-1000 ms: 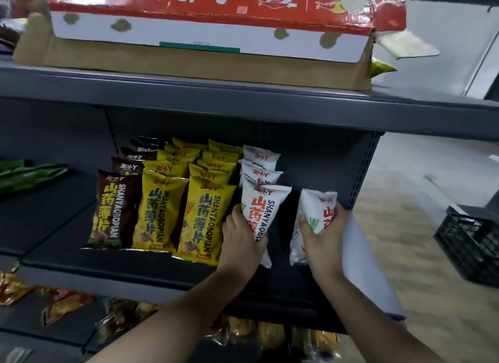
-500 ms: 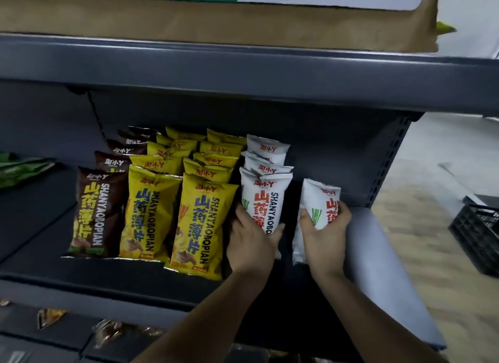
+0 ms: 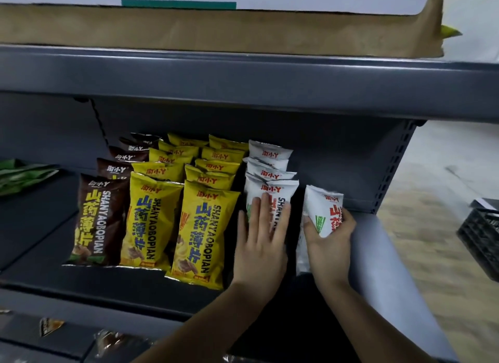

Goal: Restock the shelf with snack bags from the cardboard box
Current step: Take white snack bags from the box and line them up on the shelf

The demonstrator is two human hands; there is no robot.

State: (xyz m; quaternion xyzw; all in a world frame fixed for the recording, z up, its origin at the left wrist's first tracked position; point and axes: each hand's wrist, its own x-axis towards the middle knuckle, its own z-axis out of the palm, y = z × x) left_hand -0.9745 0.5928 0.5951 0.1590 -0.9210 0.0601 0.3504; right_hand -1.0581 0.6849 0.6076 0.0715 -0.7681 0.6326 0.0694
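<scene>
Shelf (image 3: 151, 284) nearer; left hand (image 3: 260, 243) now flat on front white bag (image 3: 280, 198).

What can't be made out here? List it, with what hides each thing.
Head view:
- Front white bag: lower print hidden by the left hand.
- Held white bag: right side covered by the right hand.
- Cardboard box: top and contents cut off by the frame edge.
- Lower-shelf packets: too dark and blurred.

The dark grey shelf (image 3: 40, 270) carries upright snack bags in rows: brown bags (image 3: 100, 222) and yellow bags (image 3: 199, 233) left of the left grip (image 3: 260, 243), white bags (image 3: 270, 173) behind it. Green packets (image 3: 19, 177) lie far left.
</scene>
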